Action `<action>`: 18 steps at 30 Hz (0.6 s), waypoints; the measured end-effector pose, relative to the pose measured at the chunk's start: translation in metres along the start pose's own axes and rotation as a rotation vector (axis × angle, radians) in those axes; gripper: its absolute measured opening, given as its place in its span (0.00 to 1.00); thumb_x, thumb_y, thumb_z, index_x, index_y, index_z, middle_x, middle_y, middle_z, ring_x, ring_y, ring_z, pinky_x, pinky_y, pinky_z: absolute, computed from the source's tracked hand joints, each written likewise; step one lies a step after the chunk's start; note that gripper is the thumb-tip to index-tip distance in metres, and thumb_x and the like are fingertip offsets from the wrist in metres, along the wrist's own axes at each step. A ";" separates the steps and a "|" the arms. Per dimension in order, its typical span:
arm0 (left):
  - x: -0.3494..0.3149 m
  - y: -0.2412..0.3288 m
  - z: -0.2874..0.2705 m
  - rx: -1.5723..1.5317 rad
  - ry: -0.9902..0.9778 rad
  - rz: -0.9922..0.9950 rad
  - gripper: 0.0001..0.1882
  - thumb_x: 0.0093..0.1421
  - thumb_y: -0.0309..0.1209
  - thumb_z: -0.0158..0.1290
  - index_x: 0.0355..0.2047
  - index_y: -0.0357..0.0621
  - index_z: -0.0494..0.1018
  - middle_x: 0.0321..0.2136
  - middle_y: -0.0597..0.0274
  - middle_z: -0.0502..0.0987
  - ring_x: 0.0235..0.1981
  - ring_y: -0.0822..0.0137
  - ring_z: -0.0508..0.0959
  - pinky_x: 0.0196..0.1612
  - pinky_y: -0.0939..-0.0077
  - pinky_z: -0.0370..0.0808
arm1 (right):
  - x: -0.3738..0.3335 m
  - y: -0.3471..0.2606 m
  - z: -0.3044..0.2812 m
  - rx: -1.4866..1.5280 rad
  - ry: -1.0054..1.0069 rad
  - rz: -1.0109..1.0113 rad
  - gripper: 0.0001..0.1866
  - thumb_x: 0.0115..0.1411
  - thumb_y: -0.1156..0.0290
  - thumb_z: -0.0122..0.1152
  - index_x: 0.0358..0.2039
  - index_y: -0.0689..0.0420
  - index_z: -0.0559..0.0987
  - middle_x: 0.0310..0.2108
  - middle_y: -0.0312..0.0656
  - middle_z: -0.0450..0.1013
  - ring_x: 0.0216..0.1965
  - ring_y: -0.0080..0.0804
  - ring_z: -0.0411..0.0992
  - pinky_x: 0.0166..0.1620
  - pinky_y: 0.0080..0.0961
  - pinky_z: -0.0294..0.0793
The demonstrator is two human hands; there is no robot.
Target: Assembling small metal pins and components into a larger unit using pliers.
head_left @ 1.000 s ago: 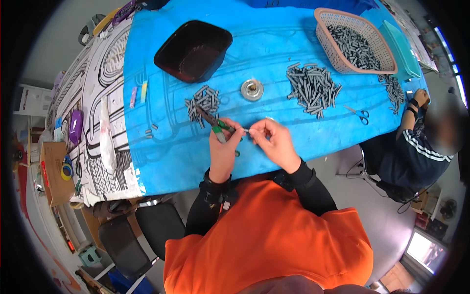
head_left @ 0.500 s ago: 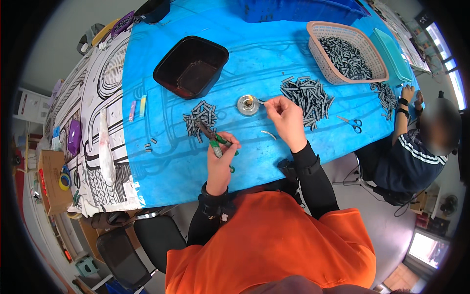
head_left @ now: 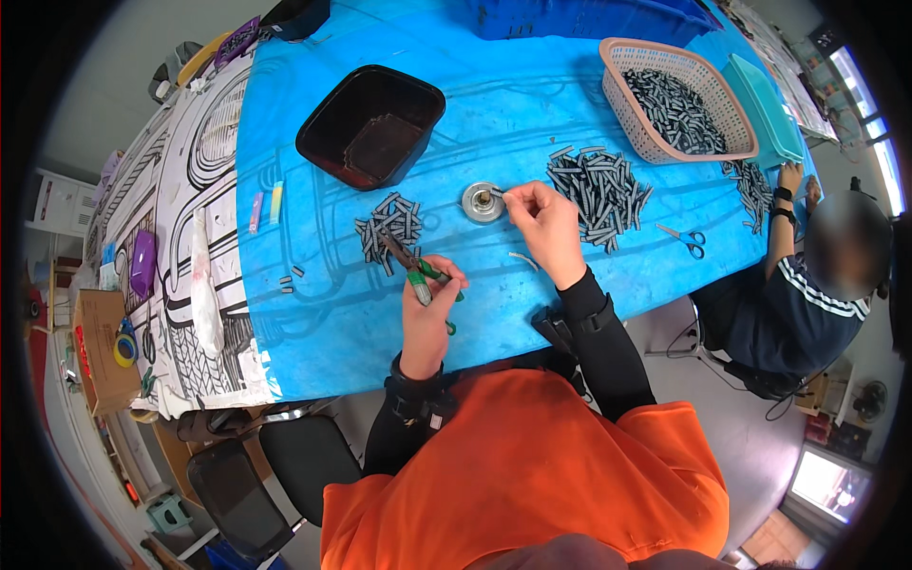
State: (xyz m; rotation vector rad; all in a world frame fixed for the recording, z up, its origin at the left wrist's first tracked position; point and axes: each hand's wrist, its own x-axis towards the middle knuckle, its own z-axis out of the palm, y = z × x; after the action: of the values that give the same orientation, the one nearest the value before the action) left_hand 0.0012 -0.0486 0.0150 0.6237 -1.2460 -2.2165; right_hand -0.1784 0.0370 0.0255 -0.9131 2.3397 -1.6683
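Observation:
My left hand (head_left: 427,309) is closed round green-handled pliers (head_left: 401,253). Their dark jaws lie over a small pile of short grey-black pieces (head_left: 399,214). With thumb and fingertips, my right hand (head_left: 551,233) pinches a short dark tube-like piece (head_left: 498,192). That piece's free end is at the wick of a small round glass burner (head_left: 483,211). The flame is hard to make out. Just right of my right hand lies a larger pile of grey-black pieces (head_left: 603,198). A thin pale strip (head_left: 523,259) rests on the table nearer me.
A black tub (head_left: 328,119) stands at the back left. Beyond the larger pile are a pink basket (head_left: 616,106) full of dark pieces and a teal tray (head_left: 760,104). Scissors (head_left: 694,242) lie to the right, near another seated person (head_left: 798,266). A blue crate (head_left: 579,24) is at the far edge.
My right hand has shifted slightly left, bringing the piece over the burner's wick. The flame, bright before, hardly shows now. My left hand and the pliers have stayed in place.

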 end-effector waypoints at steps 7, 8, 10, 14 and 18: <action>0.000 0.001 0.000 0.009 -0.013 -0.005 0.12 0.56 0.17 0.50 0.40 0.40 0.67 0.32 0.63 0.73 0.35 0.70 0.74 0.40 0.76 0.69 | 0.000 -0.001 0.002 0.034 -0.005 0.008 0.08 0.58 0.71 0.61 0.29 0.64 0.78 0.20 0.34 0.72 0.22 0.15 0.67 0.27 0.16 0.67; 0.000 0.001 0.000 0.009 -0.013 -0.005 0.12 0.56 0.17 0.50 0.40 0.40 0.67 0.32 0.63 0.73 0.35 0.70 0.74 0.40 0.76 0.69 | 0.001 -0.001 0.002 0.025 -0.006 0.011 0.08 0.58 0.71 0.61 0.29 0.64 0.78 0.19 0.34 0.72 0.21 0.15 0.67 0.27 0.16 0.67; -0.001 0.002 0.001 0.021 -0.018 -0.008 0.12 0.56 0.18 0.50 0.40 0.40 0.67 0.32 0.63 0.73 0.34 0.71 0.73 0.40 0.77 0.69 | 0.002 0.000 0.002 0.016 -0.006 0.014 0.08 0.58 0.71 0.61 0.29 0.64 0.78 0.19 0.34 0.73 0.21 0.15 0.67 0.27 0.16 0.67; -0.002 0.005 0.002 0.075 -0.030 -0.011 0.13 0.56 0.18 0.50 0.41 0.39 0.67 0.32 0.63 0.73 0.34 0.72 0.73 0.39 0.78 0.69 | 0.003 -0.001 0.002 0.015 -0.002 0.032 0.08 0.56 0.71 0.62 0.29 0.64 0.78 0.21 0.38 0.74 0.22 0.20 0.71 0.27 0.19 0.70; -0.001 0.006 0.004 0.133 -0.064 -0.016 0.15 0.56 0.19 0.50 0.45 0.38 0.67 0.33 0.63 0.74 0.35 0.73 0.73 0.40 0.79 0.69 | 0.004 -0.002 0.001 -0.006 0.006 0.017 0.08 0.57 0.71 0.61 0.29 0.64 0.78 0.20 0.34 0.73 0.21 0.15 0.68 0.27 0.16 0.68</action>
State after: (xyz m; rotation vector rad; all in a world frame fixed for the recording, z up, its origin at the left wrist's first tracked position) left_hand 0.0014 -0.0480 0.0218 0.6192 -1.4345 -2.1958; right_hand -0.1803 0.0341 0.0274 -0.8878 2.3501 -1.6609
